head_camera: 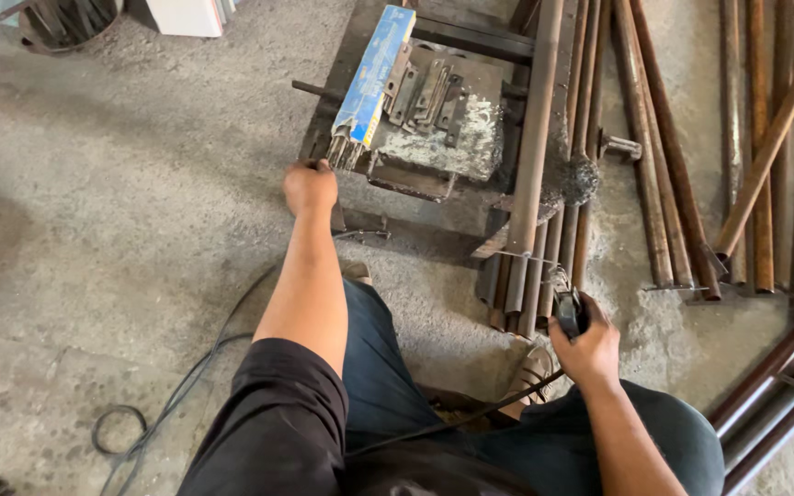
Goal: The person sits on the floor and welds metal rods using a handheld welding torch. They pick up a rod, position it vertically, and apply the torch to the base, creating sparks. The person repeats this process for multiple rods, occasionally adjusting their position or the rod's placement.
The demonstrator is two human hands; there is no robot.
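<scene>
A: Where is the left hand (pixel 310 186)?

B: Stretched forward and curled shut at the near end of the bundle of welding rods (pixel 344 152) that sticks out of the long blue box (pixel 374 73). The fingers are turned away from view, so I cannot tell whether it pinches a rod or only touches the tips.

A: And how does the box lie from that hand?

B: Just ahead and a little to its right. Its long axis runs away from the person, tilted toward the upper right, with the open end nearest the hand. It rests on a dirty metal frame (pixel 434 138) beside some flat steel brackets (pixel 429 92).

A: The right hand (pixel 585 344)?

B: Closed firmly around a black electrode holder (pixel 570 312), drawn close to the knee; its cable (pixel 452 422) trails back across the lap. It is well apart from the box, so the left hand is plainly the nearer one.

A: What surrounds them?

B: Rusty pipes (pixel 544 184) lying lengthwise just right of the frame, more pipes farther right, all on a grey concrete floor (pixel 121 230).
</scene>
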